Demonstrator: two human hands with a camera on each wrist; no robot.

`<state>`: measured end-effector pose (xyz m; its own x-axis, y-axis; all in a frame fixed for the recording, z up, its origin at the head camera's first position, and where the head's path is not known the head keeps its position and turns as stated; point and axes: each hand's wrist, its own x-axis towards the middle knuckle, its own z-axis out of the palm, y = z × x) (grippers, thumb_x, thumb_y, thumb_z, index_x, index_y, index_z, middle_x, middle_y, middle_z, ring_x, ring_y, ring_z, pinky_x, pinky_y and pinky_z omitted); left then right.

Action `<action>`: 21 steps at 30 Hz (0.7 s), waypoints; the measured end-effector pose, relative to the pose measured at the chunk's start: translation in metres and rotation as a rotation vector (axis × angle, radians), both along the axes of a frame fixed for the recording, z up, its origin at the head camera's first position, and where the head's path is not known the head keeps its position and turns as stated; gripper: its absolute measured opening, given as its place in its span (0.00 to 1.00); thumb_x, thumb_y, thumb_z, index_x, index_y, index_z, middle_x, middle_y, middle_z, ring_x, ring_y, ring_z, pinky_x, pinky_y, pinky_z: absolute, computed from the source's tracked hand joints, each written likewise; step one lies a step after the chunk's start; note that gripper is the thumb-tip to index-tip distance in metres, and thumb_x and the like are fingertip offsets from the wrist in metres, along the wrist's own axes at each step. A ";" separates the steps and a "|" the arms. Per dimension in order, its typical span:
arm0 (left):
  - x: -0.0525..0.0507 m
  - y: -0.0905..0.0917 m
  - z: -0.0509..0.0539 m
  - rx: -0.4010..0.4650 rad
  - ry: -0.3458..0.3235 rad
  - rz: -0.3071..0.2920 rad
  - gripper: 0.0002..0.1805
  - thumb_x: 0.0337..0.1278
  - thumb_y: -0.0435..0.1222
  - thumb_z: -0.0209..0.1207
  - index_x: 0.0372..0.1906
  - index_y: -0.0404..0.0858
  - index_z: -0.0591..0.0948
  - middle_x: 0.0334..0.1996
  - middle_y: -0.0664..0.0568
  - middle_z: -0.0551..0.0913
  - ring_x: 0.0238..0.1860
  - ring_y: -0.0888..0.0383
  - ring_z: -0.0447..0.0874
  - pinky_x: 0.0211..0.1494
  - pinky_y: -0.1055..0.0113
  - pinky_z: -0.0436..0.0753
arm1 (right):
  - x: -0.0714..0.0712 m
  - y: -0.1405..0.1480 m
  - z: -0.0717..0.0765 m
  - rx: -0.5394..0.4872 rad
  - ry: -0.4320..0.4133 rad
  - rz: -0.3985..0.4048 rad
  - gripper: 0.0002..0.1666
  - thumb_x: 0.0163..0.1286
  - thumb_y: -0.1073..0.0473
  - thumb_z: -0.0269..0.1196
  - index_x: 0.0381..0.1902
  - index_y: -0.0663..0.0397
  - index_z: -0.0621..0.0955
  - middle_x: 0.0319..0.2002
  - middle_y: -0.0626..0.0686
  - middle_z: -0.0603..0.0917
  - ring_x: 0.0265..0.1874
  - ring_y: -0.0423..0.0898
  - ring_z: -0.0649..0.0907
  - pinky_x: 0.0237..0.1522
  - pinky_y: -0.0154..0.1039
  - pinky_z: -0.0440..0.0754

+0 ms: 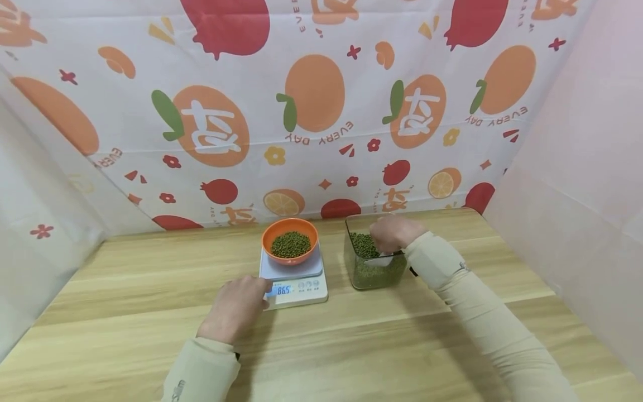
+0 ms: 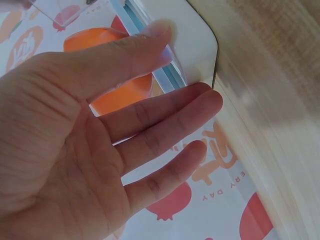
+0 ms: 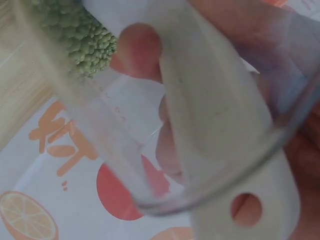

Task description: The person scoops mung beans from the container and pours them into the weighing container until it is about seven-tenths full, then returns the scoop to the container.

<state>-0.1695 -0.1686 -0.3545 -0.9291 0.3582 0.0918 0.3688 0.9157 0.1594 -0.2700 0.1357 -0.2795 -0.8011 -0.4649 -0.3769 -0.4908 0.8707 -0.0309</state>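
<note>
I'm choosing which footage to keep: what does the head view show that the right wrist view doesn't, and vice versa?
Only the head view: the scale, its lit display and the left grip.
Only the right wrist view: the hole in the white handle.
Both: green beans, the clear container, the right grip and the fruit-print backdrop.

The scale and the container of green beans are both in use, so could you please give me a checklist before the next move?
Orange bowl on scale: ok, with green beans inside.
Display lit: ok, appears to read 86.5; unit cannot tell.
Left hand clear of scale: not ok, at its near left corner.
Clear container upright on table: ok, holds green beans.
White utensil held by right hand: ok.
Beans on utensil: cannot tell, load not visible.
</note>
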 end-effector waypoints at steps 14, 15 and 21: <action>0.000 -0.001 0.001 -0.008 -0.019 0.004 0.10 0.46 0.29 0.75 0.36 0.36 0.87 0.29 0.46 0.86 0.28 0.52 0.83 0.31 0.55 0.83 | 0.000 0.004 -0.006 -0.037 0.012 0.044 0.24 0.52 0.79 0.49 0.11 0.45 0.65 0.12 0.42 0.58 0.14 0.36 0.56 0.17 0.30 0.56; 0.000 -0.001 0.001 -0.005 -0.021 0.005 0.10 0.46 0.29 0.75 0.36 0.36 0.87 0.29 0.46 0.86 0.28 0.52 0.83 0.31 0.55 0.83 | 0.000 0.004 -0.007 -0.045 0.022 0.050 0.24 0.51 0.79 0.49 0.10 0.45 0.64 0.12 0.42 0.57 0.14 0.36 0.56 0.17 0.30 0.55; -0.002 0.001 0.002 0.000 -0.030 0.010 0.10 0.47 0.29 0.74 0.37 0.36 0.88 0.30 0.46 0.87 0.28 0.52 0.84 0.32 0.55 0.84 | 0.001 0.009 -0.008 -0.098 0.066 0.067 0.23 0.46 0.79 0.48 0.08 0.45 0.62 0.12 0.43 0.53 0.15 0.37 0.53 0.18 0.29 0.52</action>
